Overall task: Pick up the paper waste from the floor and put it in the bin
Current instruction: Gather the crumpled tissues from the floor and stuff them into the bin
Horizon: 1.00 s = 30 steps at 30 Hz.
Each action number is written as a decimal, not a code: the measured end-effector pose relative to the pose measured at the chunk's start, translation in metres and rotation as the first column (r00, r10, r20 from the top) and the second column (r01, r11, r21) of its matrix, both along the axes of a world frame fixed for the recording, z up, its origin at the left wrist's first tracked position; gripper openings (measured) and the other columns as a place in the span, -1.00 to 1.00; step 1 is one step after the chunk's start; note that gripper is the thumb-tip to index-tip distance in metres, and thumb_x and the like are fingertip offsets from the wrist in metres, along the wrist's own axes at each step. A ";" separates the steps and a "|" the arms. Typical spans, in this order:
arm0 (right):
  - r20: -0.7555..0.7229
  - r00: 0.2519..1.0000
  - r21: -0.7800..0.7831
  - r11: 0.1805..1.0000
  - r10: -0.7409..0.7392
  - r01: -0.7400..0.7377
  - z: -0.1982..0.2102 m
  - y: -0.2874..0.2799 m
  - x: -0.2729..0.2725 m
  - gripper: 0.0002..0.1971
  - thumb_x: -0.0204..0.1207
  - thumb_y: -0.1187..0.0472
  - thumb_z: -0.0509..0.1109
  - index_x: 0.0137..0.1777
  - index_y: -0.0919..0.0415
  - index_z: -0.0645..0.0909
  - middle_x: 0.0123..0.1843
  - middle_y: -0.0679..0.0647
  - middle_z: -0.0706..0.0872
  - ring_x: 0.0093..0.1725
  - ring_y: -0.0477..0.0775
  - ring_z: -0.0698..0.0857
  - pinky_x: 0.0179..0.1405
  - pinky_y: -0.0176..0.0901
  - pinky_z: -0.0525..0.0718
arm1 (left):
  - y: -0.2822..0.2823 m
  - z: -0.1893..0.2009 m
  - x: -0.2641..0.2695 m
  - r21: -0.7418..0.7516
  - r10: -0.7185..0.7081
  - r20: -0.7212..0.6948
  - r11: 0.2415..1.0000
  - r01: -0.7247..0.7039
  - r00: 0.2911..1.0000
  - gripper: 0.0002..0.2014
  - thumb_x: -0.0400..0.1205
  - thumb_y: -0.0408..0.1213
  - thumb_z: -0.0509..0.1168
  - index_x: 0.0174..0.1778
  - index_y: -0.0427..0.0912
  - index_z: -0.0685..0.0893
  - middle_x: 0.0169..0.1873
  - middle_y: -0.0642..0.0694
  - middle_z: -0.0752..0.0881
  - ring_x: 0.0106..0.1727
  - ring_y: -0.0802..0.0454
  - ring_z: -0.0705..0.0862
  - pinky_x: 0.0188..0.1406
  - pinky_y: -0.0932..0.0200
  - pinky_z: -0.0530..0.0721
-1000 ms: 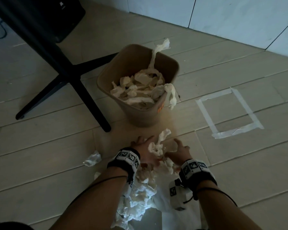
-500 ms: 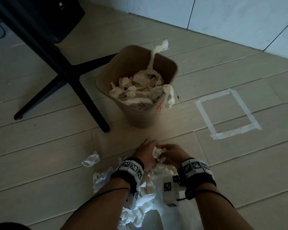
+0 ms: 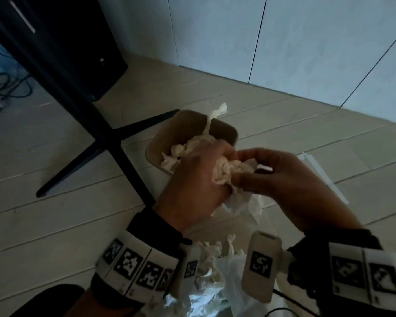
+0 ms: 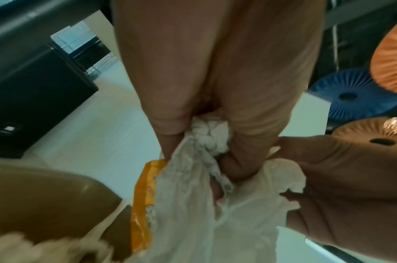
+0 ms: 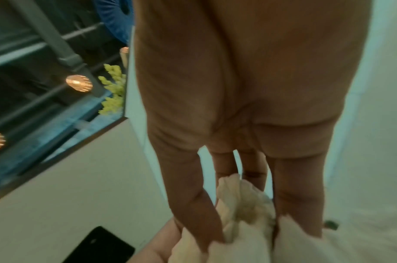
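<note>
White crumpled paper waste point(image 3: 224, 171) is bunched between both hands, held up in the air just on the near side of the tan plastic bin point(image 3: 183, 131) — the left hand point(image 3: 192, 181) has its fingers curled tight round the wad, and the right hand point(image 3: 284, 179) pinches the other end with thumb and curled fingers. A loose tail of tissue hangs below them. Inside the bin lie more scrunched papers, one strip sticking up over the rim. More paper point(image 3: 213, 266) lies on the pale plank floor point(image 3: 55, 225) beneath the wrists. Beside the bin stands a black stand leg point(image 3: 96, 124).
</note>
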State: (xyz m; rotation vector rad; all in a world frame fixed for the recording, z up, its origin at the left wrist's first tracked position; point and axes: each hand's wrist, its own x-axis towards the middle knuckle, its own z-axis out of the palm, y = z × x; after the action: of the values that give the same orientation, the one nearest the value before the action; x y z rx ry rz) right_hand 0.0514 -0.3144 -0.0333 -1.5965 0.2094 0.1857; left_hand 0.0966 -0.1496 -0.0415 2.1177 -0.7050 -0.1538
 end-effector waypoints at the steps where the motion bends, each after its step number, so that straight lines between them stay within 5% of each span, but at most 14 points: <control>1: 0.057 0.998 -0.008 1.000 0.009 -0.008 0.013 -0.001 0.008 -0.69 0.35 0.36 0.58 0.10 0.16 0.77 -0.02 0.19 0.86 -0.05 0.13 0.84 -0.02 -0.06 0.78 | 0.000 0.013 0.007 -0.043 0.009 0.024 0.999 -0.008 1.000 -0.65 0.40 -0.30 0.52 0.05 -0.02 0.61 0.01 0.00 0.65 0.02 0.09 0.69 -0.04 0.06 0.73; 5: 0.228 0.973 -0.056 0.998 -0.016 0.030 0.040 0.004 0.058 -0.64 0.32 0.45 0.56 0.14 0.32 0.74 -0.07 0.22 0.79 -0.17 0.03 0.75 -0.14 -0.17 0.76 | -0.003 0.033 0.052 -0.096 0.142 0.153 0.987 -0.128 0.978 -0.63 0.34 -0.18 0.52 0.04 -0.05 0.62 0.00 -0.08 0.69 -0.03 0.04 0.69 -0.11 0.16 0.70; 10: 0.196 0.976 -0.084 0.990 -0.092 0.110 -0.002 0.019 0.120 -0.63 0.25 0.54 0.51 0.07 0.28 0.73 -0.10 0.19 0.76 -0.12 0.15 0.73 0.05 0.19 0.77 | -0.004 -0.010 0.108 0.005 0.270 0.182 0.961 -0.276 0.945 -0.66 0.46 -0.29 0.50 0.13 -0.13 0.62 0.08 -0.16 0.61 -0.05 0.03 0.60 -0.25 0.54 0.48; 13: 0.107 0.989 -0.194 0.974 -0.102 0.121 -0.042 0.030 0.143 -0.71 0.30 0.45 0.50 -0.03 0.13 0.72 -0.14 0.12 0.76 -0.08 0.22 0.78 0.07 0.18 0.79 | 0.006 -0.052 0.129 0.289 0.233 0.076 0.925 -0.246 0.969 -0.51 0.42 -0.10 0.49 0.26 0.01 0.54 0.23 -0.16 0.54 0.14 -0.11 0.60 0.07 0.16 0.59; 16: 0.023 0.998 -0.505 0.862 0.053 -0.035 -0.064 0.039 0.151 -0.71 0.39 0.24 0.49 0.12 0.05 0.72 0.04 0.07 0.73 0.00 0.06 0.70 0.03 -0.16 0.63 | 0.021 -0.071 0.136 0.572 0.117 -0.050 0.817 -0.067 0.992 -0.16 0.24 0.20 0.47 0.46 0.15 0.39 0.45 -0.08 0.39 0.46 -0.13 0.47 0.47 0.01 0.45; 20: -0.166 0.947 -0.717 0.626 0.275 -0.308 -0.061 0.048 0.145 -0.73 0.51 0.04 0.38 0.16 0.04 0.73 0.16 0.11 0.76 0.22 0.15 0.68 0.15 -0.15 0.55 | 0.036 -0.070 0.127 0.490 0.111 -0.092 0.870 -0.052 0.990 -0.17 0.36 -0.01 0.52 0.55 0.09 0.33 0.57 -0.10 0.28 0.57 -0.10 0.35 0.56 -0.06 0.39; 22: -0.093 0.967 -0.754 0.618 0.237 -0.224 -0.053 0.045 0.139 -0.72 0.55 0.09 0.33 0.19 0.08 0.75 0.24 0.15 0.75 0.27 0.21 0.66 0.25 -0.09 0.55 | 0.033 -0.075 0.122 0.531 0.066 -0.065 0.847 -0.022 0.996 -0.32 0.44 0.07 0.41 0.49 0.03 0.45 0.48 -0.10 0.46 0.49 -0.11 0.49 0.46 -0.08 0.49; 26: 0.259 0.963 -0.699 0.673 -0.074 0.240 -0.052 0.027 0.113 -0.76 0.54 0.18 0.29 0.06 0.18 0.77 0.09 0.23 0.81 0.11 0.27 0.74 0.16 -0.01 0.66 | 0.027 -0.094 0.113 0.737 0.000 -0.203 0.658 0.153 0.979 -0.54 0.65 0.16 0.14 0.43 0.09 0.53 0.40 -0.19 0.59 0.32 -0.23 0.62 0.30 -0.08 0.60; 28: 0.277 0.930 -0.616 0.698 -0.242 0.365 -0.062 0.014 0.096 -0.74 0.53 0.17 0.32 0.17 0.13 0.70 0.14 0.16 0.75 0.10 0.16 0.72 0.09 -0.10 0.61 | 0.030 -0.092 0.108 0.729 0.025 -0.219 0.669 0.147 0.975 -0.53 0.64 0.24 0.09 0.38 0.14 0.58 0.33 -0.21 0.64 0.27 -0.22 0.63 0.28 -0.12 0.62; 30: 0.116 0.953 -0.607 0.740 -0.279 0.290 -0.074 0.007 0.081 -0.61 0.51 0.09 0.38 0.34 0.09 0.56 0.26 0.16 0.63 0.18 0.10 0.64 0.11 -0.10 0.55 | 0.032 -0.086 0.100 0.631 0.070 -0.214 0.771 0.083 0.974 -0.58 0.61 0.27 0.11 0.28 0.22 0.63 0.25 -0.13 0.69 0.22 -0.15 0.67 0.23 -0.12 0.65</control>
State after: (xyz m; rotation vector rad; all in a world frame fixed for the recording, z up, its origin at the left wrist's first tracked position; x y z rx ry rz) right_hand 0.1324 -0.3076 -0.1076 -2.1954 0.5437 -0.1610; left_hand 0.1963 -0.1178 -0.1273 2.6835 -0.5665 -0.7213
